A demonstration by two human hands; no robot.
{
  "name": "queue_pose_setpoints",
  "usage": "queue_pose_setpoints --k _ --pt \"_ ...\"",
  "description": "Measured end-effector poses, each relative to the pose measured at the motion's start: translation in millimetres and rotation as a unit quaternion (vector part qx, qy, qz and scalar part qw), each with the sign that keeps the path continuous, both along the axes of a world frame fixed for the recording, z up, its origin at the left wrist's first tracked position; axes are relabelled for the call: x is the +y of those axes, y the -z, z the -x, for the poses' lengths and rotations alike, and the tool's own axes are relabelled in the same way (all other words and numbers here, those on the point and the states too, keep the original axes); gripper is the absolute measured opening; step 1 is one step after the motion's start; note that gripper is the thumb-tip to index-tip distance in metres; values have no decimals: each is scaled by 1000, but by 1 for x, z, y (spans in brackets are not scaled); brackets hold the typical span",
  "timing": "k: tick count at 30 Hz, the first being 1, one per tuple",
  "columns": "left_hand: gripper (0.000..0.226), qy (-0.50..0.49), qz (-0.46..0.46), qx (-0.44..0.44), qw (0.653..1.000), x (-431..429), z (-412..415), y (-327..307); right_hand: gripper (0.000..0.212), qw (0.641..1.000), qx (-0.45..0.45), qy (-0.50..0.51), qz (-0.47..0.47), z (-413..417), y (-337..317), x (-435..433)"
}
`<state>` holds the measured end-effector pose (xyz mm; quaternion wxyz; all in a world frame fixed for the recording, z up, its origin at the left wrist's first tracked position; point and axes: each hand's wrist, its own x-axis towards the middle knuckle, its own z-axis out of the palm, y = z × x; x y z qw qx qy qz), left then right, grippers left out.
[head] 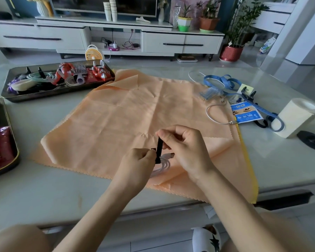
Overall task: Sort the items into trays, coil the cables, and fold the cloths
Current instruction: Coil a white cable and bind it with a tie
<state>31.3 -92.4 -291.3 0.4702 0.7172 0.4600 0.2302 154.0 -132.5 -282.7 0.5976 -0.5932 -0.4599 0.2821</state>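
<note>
A coiled white cable (pixel 164 163) is held over the orange cloth (pixel 127 113), which lies spread on the table with two corners turned over. My left hand (pixel 136 166) grips the coil and pinches one end of a black strap (pixel 159 151) wrapped round it. My right hand (pixel 184 148) pinches the strap's upper end. A metal tray (pixel 13 93) at the back left holds red toy figures, coiled cables and other items. A second tray (pixel 5 113) at the left edge holds red packets.
To the right of the cloth lie a loose white cable (pixel 212 116), a blue tape (pixel 224 81), a blue packet (pixel 246 112), black clips on a card, a paper roll (pixel 296 118) and a dark object (pixel 312 140). A yellow cloth edge shows under the orange one.
</note>
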Motion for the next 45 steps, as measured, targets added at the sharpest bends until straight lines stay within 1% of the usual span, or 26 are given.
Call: queue_pose_setpoints --k 2,4,7,9,11,13,15,17,18,19,22,23,25,31,36,40,45 --pt "45 -2 6 -5 1000 1 0 1 16 999 -34 -5 -25 2 -3 -4" --pt "45 -7 24 -12 1000 1 0 1 14 997 -57 -14 -42 7 -5 -8" --pt "46 -35 58 -63 996 0 1 -1 9 993 -96 -28 -62 17 -6 -16" --pt "45 -54 79 -90 991 2 2 -4 8 988 -128 -40 -75 22 -5 -22" --pt "37 -62 111 -116 985 6 4 -7 9 983 -157 -51 -84 25 -2 -27" --pt "33 -62 154 -163 973 9 5 -9 10 980 -181 -47 -75 26 0 -32" --pt "39 -72 152 -183 969 8 5 -8 8 983 -171 -46 -41 27 3 -33" --pt "43 -92 123 -179 972 6 4 -6 7 990 -126 -66 1 26 3 -31" --pt "43 -99 113 -180 972 6 4 -6 7 990 -120 -74 13 26 2 -30" --pt "44 -102 111 -184 971 6 4 -6 7 988 -137 -73 16 24 2 -29" --pt "46 -100 114 -186 971 8 4 -7 11 968 -246 -57 5 20 4 -27" --pt "46 -101 113 -187 971 8 4 -8 16 962 -268 -57 3 19 5 -28" --pt "48 -101 112 -184 971 7 5 -7 23 958 -281 -53 2 17 5 -28" --pt "41 -86 93 -152 980 5 4 -4 8 963 -265 -27 -42 7 1 -25" --pt "42 -62 50 -119 990 1 2 -3 19 969 -239 -61 -1 0 -3 -19" --pt "40 -65 11 -95 993 1 1 -2 19 968 -239 -81 13 -3 -3 -17" --pt "38 -60 0 -91 994 1 0 -2 18 965 -248 -78 15 -3 1 -13"
